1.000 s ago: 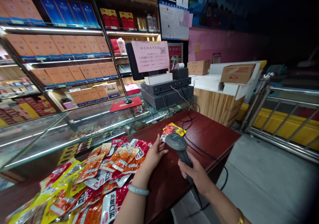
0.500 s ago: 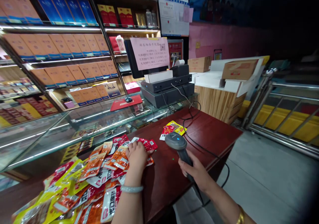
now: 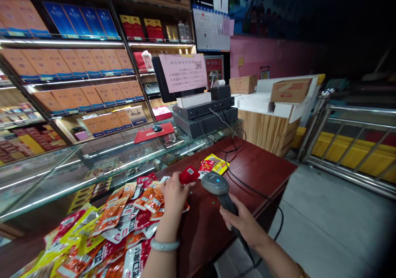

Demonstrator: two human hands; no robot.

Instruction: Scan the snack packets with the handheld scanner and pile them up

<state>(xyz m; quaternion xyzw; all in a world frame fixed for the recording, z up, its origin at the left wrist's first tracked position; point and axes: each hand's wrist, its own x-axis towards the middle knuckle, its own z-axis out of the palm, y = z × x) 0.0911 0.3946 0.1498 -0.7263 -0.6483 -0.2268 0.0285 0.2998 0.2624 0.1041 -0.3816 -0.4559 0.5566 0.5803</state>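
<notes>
My left hand point(image 3: 174, 195) is closed on a small red snack packet point(image 3: 189, 175), lifted a little off the dark red wooden counter point(image 3: 260, 164). The packet sits just left of the head of a grey barcode scanner point(image 3: 215, 183), whose handle my right hand point(image 3: 243, 224) grips. The scanner points down at the counter, and its black cable runs right and back. A heap of red, orange and yellow snack packets point(image 3: 108, 232) lies to the left under my left forearm. A few red and yellow packets point(image 3: 213, 164) lie apart beyond the scanner.
A cash register with a screen and pink notice point(image 3: 201, 104) stands on the glass display case point(image 3: 93, 158) behind the counter. Shelves of boxed goods fill the left wall. Cardboard boxes sit on a wooden stand point(image 3: 272, 125); a metal railing point(image 3: 349, 146) is at right.
My left hand drew back from near the scanner to the heap, closed on a red packet, and now lifts it toward the scanner head. My right hand held the scanner nearly still.
</notes>
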